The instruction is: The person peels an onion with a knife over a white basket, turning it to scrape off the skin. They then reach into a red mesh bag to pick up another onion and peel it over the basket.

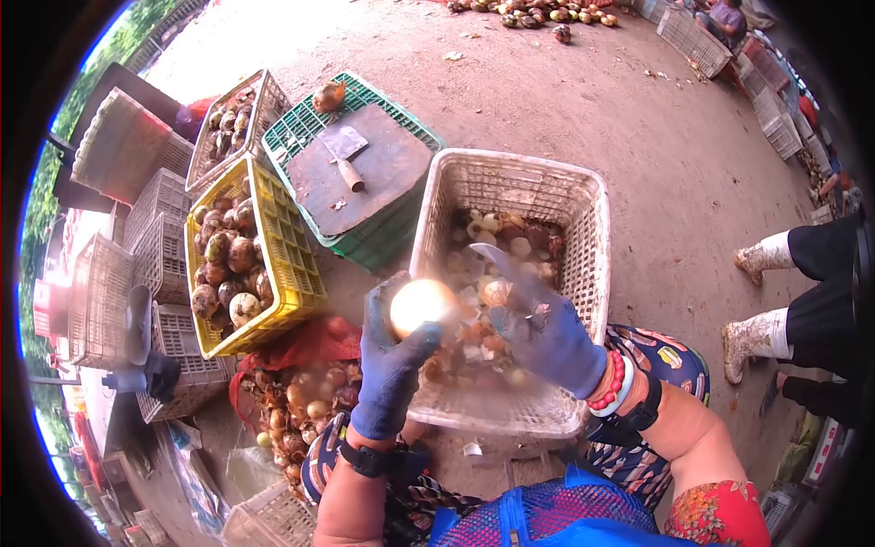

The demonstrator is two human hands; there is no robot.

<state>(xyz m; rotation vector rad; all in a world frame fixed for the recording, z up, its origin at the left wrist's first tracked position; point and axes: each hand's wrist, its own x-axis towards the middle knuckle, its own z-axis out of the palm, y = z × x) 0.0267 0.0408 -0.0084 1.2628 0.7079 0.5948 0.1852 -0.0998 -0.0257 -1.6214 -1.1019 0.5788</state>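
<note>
My left hand [394, 337], in a blue glove, is wrapped round a pale peeled onion [422, 308]. My right hand [547, 335], gloved alike, grips a knife whose curved blade [495, 259] points up and to the left; its handle is hidden in the fingers. Both hands are over a dirty white plastic crate [597, 228]. Inside it lie pale onions [520, 247] and loose skins. The onion and the knife are apart.
A yellow crate [290, 273] of brown onions stands at left. Beside it, a cleaver [344, 157] lies on a board [378, 196] over a green crate [387, 96]. A red net bag [314, 342] spills onions near my left knee. At right, a person's boots [758, 342] stand on the ground.
</note>
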